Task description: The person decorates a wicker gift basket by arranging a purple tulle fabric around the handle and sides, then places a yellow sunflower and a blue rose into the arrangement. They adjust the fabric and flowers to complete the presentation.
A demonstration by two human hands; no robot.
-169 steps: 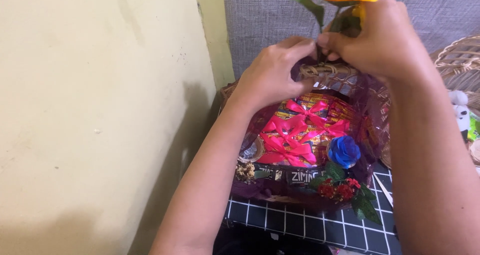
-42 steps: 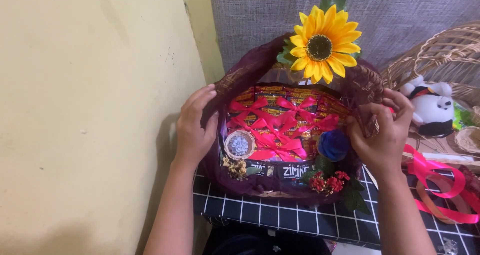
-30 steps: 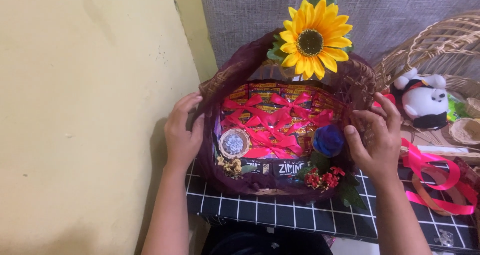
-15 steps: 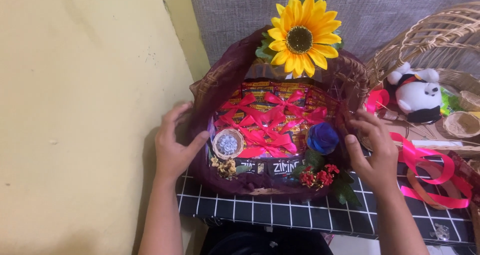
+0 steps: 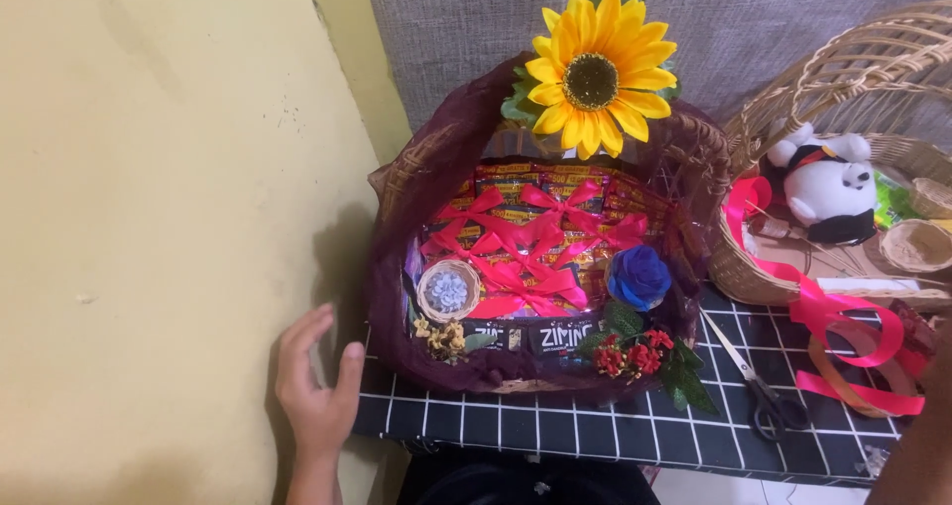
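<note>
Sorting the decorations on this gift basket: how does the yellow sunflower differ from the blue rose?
The large yellow sunflower with a dark centre sits at the top of the purple-wrapped wicker basket, on its handle; the small blue fabric rose sits low inside, near the front right. The sunflower is much bigger, flat and open-petalled; the rose is a tight round bloom. Both look artificial, have green leaves nearby, and neither is touched by a hand.

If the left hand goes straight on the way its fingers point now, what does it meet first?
The left hand points up and slightly right. It would probably first meet the dark purple mesh wrapped around the gift basket, though depth is unclear; it might pass beside it toward the yellow wall.
</note>
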